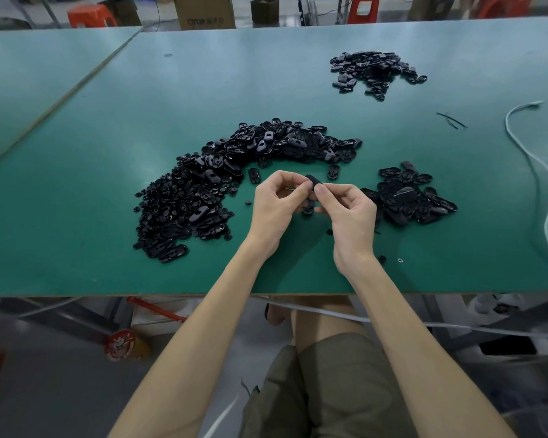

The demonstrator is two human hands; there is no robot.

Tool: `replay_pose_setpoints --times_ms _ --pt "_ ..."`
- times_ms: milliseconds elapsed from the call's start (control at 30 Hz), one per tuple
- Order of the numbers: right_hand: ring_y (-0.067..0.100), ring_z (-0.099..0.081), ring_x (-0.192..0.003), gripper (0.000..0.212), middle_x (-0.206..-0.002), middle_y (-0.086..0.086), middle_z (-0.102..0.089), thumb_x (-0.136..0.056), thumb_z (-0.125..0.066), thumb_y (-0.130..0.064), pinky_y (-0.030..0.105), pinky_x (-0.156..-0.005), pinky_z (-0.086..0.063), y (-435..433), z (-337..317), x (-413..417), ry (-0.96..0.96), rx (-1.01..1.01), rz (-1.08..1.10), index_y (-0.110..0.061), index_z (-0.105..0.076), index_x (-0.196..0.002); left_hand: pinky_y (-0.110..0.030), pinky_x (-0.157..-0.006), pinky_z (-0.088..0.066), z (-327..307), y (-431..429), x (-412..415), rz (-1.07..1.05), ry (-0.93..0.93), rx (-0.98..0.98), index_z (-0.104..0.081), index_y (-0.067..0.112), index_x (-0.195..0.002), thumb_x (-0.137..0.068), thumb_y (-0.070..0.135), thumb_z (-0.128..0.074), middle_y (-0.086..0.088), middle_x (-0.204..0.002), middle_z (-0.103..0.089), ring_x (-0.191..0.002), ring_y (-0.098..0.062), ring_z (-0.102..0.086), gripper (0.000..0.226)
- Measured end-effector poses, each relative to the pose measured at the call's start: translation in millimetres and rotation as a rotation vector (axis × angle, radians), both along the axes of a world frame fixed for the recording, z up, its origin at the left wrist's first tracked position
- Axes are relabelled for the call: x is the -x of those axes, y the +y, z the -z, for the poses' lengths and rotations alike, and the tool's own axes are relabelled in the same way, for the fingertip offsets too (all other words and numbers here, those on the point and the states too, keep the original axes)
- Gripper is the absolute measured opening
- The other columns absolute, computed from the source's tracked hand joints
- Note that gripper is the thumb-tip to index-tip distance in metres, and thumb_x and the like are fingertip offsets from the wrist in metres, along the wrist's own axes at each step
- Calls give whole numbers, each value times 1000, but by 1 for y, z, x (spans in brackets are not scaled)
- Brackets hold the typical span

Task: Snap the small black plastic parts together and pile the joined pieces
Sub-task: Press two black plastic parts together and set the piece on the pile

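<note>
green table (140, 105) | black parts piles (266, 143) | white cable (506, 121)

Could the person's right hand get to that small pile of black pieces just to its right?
Probably yes. The right hand lies just beside that pile, nothing standing between them. But it and the left hand are pinching a black part, so it would have to let go first.

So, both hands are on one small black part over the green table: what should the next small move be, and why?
Probably squeeze the fingertips together to finish the snap. The left hand and right hand both pinch the black part above the table, not yet on the pile to its right. Whether it has clicked shut is hidden by the fingers.
</note>
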State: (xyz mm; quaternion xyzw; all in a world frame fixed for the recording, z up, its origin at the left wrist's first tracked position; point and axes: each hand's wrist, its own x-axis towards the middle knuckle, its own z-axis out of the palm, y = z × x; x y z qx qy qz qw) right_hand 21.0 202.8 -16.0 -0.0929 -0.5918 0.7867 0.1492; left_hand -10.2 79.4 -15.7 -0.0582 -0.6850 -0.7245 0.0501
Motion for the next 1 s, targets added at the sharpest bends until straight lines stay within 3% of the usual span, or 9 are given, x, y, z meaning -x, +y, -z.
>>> replay_pose_setpoints --times_ms 200,333,500,667,833,1000 --pt "16 -76 -78 5 -83 6 -80 -93 -77 -8 20 -69 -55 1 0 0 15 18 3 -5 -73 -95 -20 -62 -53 -2 0 -2 6 23 -9 -70 3 -94 -93 7 -75 1 -79 -76 -71 -11 -72 6" --pt "17 -76 -80 9 -85 3 -80 -89 -79 -5 21 -71 -57 2 1 0 17 25 -9 -4 -71 -94 -23 -62 -55 -2 1 -2 27 46 13 -68 3 -94 -95 6 -72 4 -78 -74 -69 -8 -68 5" --pt "25 -77 -88 17 -94 7 -80 -86 -83 -6 37 -88 -61 2 3 1 8 3 -10 -5 -69 -95 -26 -66 -54 -4 3 -3 48 58 34 -67 6 -92 -98 9 -69 -8 -96 -77 -77 -13 -67 7" --pt "28 -77 -91 15 -94 9 -79 -86 -82 -2 40 -91 -62 1 3 1 23 -16 -32 -9 -69 -90 -32 -74 -59 -3 1 -1 32 61 28 -67 10 -90 -98 10 -69 -5 -108 -76 -91 -17 -70 8" --pt "17 -77 -90 18 -91 0 -80 -85 -80 4 26 -84 -60 0 3 0 28 -89 -70 -9 -68 -86 -45 -94 -59 1 0 0 -1 53 11 -72 6 -97 -96 11 -72 -8 -102 -78 -101 -32 -72 5" --pt "14 -77 -86 16 -88 -4 -80 -84 -80 6 19 -80 -56 1 3 0 25 -90 -76 -5 -69 -89 -47 -96 -58 0 -1 1 -2 -10 -52 -74 5 -96 -92 8 -75 -11 -101 -78 -95 -24 -72 5"
